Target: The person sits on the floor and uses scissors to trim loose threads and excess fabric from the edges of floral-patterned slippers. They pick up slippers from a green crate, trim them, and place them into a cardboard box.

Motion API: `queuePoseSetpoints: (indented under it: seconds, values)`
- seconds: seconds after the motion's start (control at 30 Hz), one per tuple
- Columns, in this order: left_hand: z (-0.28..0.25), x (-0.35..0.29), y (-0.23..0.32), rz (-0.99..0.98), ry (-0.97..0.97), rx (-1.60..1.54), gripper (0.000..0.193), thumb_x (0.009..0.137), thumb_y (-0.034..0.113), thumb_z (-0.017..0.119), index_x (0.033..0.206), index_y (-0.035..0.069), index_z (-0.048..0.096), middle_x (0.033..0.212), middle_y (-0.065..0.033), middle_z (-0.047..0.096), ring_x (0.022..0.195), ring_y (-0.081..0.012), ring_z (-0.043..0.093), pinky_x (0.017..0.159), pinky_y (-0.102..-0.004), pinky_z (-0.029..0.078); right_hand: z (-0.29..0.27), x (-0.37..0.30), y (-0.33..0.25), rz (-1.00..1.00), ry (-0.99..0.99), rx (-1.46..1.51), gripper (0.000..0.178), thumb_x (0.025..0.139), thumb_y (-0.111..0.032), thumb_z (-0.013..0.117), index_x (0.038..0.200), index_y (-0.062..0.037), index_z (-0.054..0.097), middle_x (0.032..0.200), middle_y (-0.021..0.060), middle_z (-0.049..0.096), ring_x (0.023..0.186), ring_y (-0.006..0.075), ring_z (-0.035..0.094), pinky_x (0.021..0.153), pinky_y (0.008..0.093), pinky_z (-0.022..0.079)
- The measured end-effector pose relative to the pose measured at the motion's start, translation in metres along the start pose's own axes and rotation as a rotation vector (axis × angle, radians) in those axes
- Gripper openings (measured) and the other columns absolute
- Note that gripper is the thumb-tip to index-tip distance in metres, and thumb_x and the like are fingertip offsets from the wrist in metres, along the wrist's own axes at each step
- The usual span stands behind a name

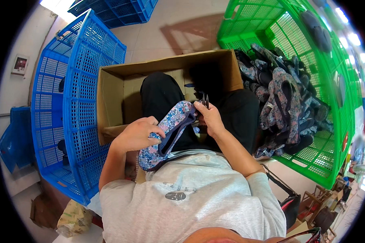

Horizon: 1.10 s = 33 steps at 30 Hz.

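A floral slipper (pixel 175 117), blue and pink with a dark navy lining, lies slantwise above my lap. My left hand (pixel 140 134) is closed on its side, with the fingers reaching over the rim of the opening. At the slipper's far end my right hand (pixel 211 119) pinches the edge between thumb and fingers. The same hand also holds small dark thread snips (pixel 205 100), their two pointed tips sticking up past the fingers. Part of their grip is hidden in my palm.
An open cardboard box (pixel 109 97) surrounds my knees. To the right, a green plastic crate (pixel 312 164) holds a heap of similar floral slippers (pixel 280 93). Blue mesh crates (pixel 94 69) stand at the left, and another blue crate (pixel 113 12) is at the far side.
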<state>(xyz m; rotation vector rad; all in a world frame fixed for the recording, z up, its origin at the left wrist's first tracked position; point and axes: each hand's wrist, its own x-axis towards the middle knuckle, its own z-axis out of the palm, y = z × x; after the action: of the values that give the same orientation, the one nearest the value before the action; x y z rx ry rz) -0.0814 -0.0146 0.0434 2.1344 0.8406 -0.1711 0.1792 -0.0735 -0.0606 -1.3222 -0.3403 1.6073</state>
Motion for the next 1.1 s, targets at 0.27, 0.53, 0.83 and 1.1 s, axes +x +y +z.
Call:
queuePoseSetpoints:
  seconds: [0.27,0.53,0.83,1.1]
  values:
    - [0.009,0.043,0.013,0.072,0.396,0.007,0.023,0.075,0.012,0.074,0.095,0.005,0.068,0.095,-0.0103,0.060,0.094,-0.0284,0.059,0.083,-0.0386,0.047,-0.007,0.000,0.004,-0.009,-0.081,0.128,0.015,0.090,-0.023,0.071,0.088,-0.0125,0.060,0.070,-0.0032,0.058,0.046,0.0024,0.035,0.041,0.0193,0.023]
    - [0.034,0.065,0.041,0.157,0.631,0.191,0.030,0.070,0.016,0.078,0.090,0.005,0.060,0.088,-0.0097,0.059,0.086,-0.0303,0.058,0.077,-0.0388,0.048,-0.021,-0.003,0.004,-0.066,-0.081,0.130,0.013,0.092,-0.022,0.070,0.092,-0.0116,0.062,0.075,-0.0018,0.062,0.047,0.0017,0.037,0.042,0.0182,0.024]
    - [0.064,0.071,0.031,0.173,0.749,0.284,0.025,0.070,0.009,0.075,0.089,0.003,0.060,0.085,-0.0099,0.060,0.080,-0.0290,0.060,0.071,-0.0382,0.050,-0.046,-0.003,-0.022,-0.225,0.009,-0.194,0.014,0.094,-0.025,0.067,0.096,-0.0105,0.065,0.076,-0.0047,0.065,0.056,0.0002,0.041,0.051,0.0177,0.030]
    - [0.062,0.073,0.028,0.243,0.850,0.216,0.017,0.074,0.002,0.071,0.088,0.003,0.061,0.084,-0.0105,0.061,0.077,-0.0293,0.062,0.069,-0.0372,0.051,-0.035,-0.008,-0.067,-0.352,-0.294,-0.565,0.031,0.105,-0.031,0.047,0.111,-0.0011,0.050,0.096,0.0041,0.057,0.088,0.0124,0.060,0.082,0.0281,0.047]
